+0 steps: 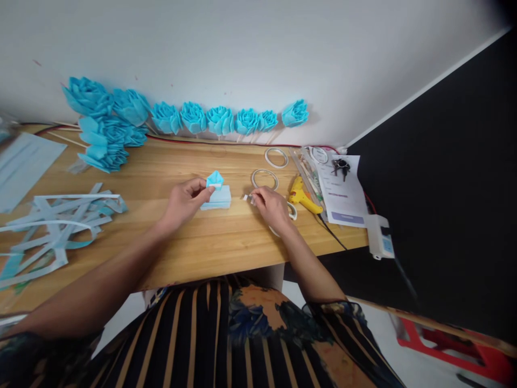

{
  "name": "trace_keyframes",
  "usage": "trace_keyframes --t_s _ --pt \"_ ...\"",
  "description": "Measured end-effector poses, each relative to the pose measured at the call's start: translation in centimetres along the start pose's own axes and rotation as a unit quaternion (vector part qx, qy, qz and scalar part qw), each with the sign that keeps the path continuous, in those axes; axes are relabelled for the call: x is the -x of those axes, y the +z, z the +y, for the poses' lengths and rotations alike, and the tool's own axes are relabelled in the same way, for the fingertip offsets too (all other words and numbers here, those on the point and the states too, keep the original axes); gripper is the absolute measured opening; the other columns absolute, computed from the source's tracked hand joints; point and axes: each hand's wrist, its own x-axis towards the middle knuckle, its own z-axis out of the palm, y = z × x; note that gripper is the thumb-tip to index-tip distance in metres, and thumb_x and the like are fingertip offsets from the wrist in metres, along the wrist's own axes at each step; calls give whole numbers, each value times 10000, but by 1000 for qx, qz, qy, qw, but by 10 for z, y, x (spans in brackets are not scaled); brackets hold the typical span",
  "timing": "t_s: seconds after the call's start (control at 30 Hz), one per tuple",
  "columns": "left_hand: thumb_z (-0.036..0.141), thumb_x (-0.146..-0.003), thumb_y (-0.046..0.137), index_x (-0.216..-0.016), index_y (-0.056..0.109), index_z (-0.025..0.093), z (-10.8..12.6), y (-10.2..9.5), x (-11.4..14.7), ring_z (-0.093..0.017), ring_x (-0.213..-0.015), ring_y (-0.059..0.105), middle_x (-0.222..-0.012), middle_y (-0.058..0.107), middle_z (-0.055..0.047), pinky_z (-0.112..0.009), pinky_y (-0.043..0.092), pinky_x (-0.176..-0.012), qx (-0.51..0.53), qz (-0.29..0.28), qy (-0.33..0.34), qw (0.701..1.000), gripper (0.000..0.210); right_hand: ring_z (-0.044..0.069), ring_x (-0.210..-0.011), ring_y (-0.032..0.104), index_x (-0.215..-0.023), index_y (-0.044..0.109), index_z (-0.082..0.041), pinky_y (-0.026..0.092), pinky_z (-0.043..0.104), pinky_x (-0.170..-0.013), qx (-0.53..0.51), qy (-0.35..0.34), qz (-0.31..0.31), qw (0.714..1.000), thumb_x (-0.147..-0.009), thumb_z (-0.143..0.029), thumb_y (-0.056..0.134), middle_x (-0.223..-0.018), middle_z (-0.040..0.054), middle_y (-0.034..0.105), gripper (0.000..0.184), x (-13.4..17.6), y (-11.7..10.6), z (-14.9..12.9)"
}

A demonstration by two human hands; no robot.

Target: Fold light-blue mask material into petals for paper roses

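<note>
My left hand pinches a small folded blue petal with a white strip across its lower part. Just beneath it, a stack of pale blue rectangular pieces lies on the wooden table. To the right, my right hand is closed, thumb against fingers, with a tiny white piece showing at the fingertips. That piece looks like a bit of tape, though it is too small to be certain. Partly under the right hand is a white tape roll.
Blue handmade flowers on sticks line the wall. Cut strips lie piled at left beside a pale blue sheet. Tape rings, a yellow glue gun, papers with keys, and a white power strip are at right.
</note>
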Motion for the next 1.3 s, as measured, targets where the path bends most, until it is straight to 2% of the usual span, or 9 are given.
trace_keyframes --t_s 0.3,0.43,0.5,0.6,0.7,0.8,0.97,1.1,1.3 --pt "400 -779 638 -622 555 190 2 -1 1 -98 -523 413 -564 514 25 -238 307 -505 3 -6 0 1000 275 219 -854 647 -934 643 -223 444 321 -724 -24 30 0 999 -959 -269 462 -943 62 719 188 -2 3 4" --pt "385 -786 633 -622 553 189 4 0 1 -96 -512 407 -560 513 24 -239 301 -500 0 -5 0 1000 268 196 -776 637 -881 626 -217 453 320 -716 -102 57 22 993 -935 -267 482 -863 40 715 162 -2 3 6" --pt "379 -788 630 -620 549 189 6 0 2 -95 -511 405 -558 511 24 -238 302 -501 5 -3 1 1000 267 173 -719 623 -876 626 -215 464 304 -688 -170 81 44 981 -921 -284 501 -803 21 701 149 -1 2 5" --pt "382 -788 624 -604 533 188 7 0 2 -94 -512 402 -551 499 25 -238 308 -504 9 -8 0 1000 283 137 -636 589 -895 637 -214 469 264 -596 -291 115 73 947 -924 -355 510 -747 3 671 192 -1 -5 -4" --pt "389 -786 623 -600 523 184 7 -1 2 -92 -516 403 -549 496 25 -237 313 -510 14 -18 4 1000 294 123 -617 573 -921 642 -217 464 245 -529 -390 97 76 913 -943 -439 493 -768 13 657 269 -8 -18 -20" --pt "392 -788 624 -617 528 180 4 -1 1 -89 -522 412 -558 505 25 -232 320 -514 24 -25 15 999 289 141 -732 623 -1032 622 -249 504 245 -556 -433 63 75 896 -955 -510 463 -851 32 666 315 -21 -26 -38" --pt "390 -803 611 -639 532 179 2 0 0 -86 -514 405 -555 493 32 -230 304 -507 21 -29 24 999 278 163 -928 645 -1224 551 -292 544 255 -643 -408 -4 28 913 -970 -551 398 -1018 49 673 394 -42 -16 -64" --pt "410 -803 600 -639 537 175 2 -1 0 -87 -521 405 -557 492 30 -234 306 -515 12 -36 32 999 294 138 -791 629 -1267 545 -282 526 263 -661 -377 -46 -6 925 -946 -495 493 -960 21 673 389 -51 -4 -78" --pt "410 -778 615 -654 546 171 3 -1 -1 -95 -564 414 -607 486 28 -240 323 -535 13 -38 31 999 277 125 -684 585 -1243 581 -284 480 261 -636 -342 -42 10 939 -916 -393 560 -791 -29 646 346 -53 6 -86"
